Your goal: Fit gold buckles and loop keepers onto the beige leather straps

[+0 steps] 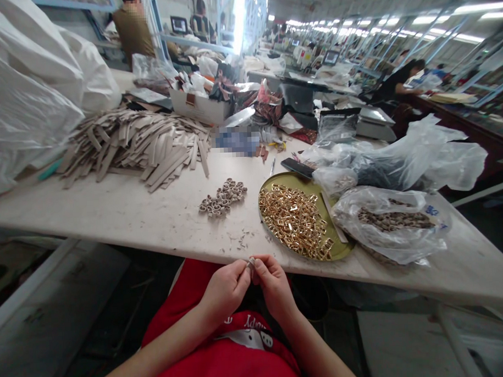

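At the table's front edge, my left hand (225, 290) and my right hand (275, 284) meet, fingertips pinched together. Between them is a small beige-grey strap loop (251, 262), mostly covered by the fingers. Just beyond, a pile of similar beige loops (222, 198) lies on the table, with small scraps (240, 239) scattered closer to me. To the right, a round olive-gold tray (340, 250) holds a heap of shiny gold metal buckles (294, 220).
Flat beige strips (151, 140) are heaped at the left beside a large white sack (37, 80). Clear plastic bags (407, 155) crowd the right side, one open bag (395, 219) holding small brownish pieces. A carton (199, 108) with scraps stands behind. Other people sit farther back.
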Motion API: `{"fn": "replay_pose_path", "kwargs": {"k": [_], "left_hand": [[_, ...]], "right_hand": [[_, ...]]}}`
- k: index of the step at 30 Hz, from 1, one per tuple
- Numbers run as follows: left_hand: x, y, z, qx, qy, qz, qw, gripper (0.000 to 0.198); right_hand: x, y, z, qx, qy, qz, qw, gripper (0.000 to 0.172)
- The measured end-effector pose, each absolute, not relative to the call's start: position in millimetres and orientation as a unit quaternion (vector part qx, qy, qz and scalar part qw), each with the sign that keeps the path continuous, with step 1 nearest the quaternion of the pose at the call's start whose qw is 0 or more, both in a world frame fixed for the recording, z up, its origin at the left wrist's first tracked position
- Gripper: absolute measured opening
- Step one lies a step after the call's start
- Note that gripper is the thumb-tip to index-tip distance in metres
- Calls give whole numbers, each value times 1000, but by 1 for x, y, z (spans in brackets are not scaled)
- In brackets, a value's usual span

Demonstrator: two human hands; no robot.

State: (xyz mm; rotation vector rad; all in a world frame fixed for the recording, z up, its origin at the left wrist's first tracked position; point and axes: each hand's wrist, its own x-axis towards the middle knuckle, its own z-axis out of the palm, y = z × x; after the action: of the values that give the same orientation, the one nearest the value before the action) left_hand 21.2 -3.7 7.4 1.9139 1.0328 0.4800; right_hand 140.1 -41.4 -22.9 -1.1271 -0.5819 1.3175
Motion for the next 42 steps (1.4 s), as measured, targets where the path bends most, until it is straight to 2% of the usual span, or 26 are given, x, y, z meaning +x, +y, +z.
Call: {"fn": "replay_pose_path", "kwargs": {"k": [4,15,18,23,36,42], "left_hand": [[25,-5,2,769,422,208,433,28],[32,-1,-2,795,447,174,371,25],[32,1,-4,798,460,171,350,27],[34,1,-8,785,458,189,372,33],[37,-7,-10,751,457,241,411,33],[37,-12,-7,746,445,261,422,34]], "right_hand": [[136,-40,-24,-416,-164,630,635,11],[129,-31,-24,-344,-12,657,670,2],[128,-27,-24,-348,7,650,675,6],[124,-25,-23,-377,-29,612,694,12],[114,-31,-14,-391,2,601,697,23],[113,-35,-4,-389,-30,587,709,19]]}}
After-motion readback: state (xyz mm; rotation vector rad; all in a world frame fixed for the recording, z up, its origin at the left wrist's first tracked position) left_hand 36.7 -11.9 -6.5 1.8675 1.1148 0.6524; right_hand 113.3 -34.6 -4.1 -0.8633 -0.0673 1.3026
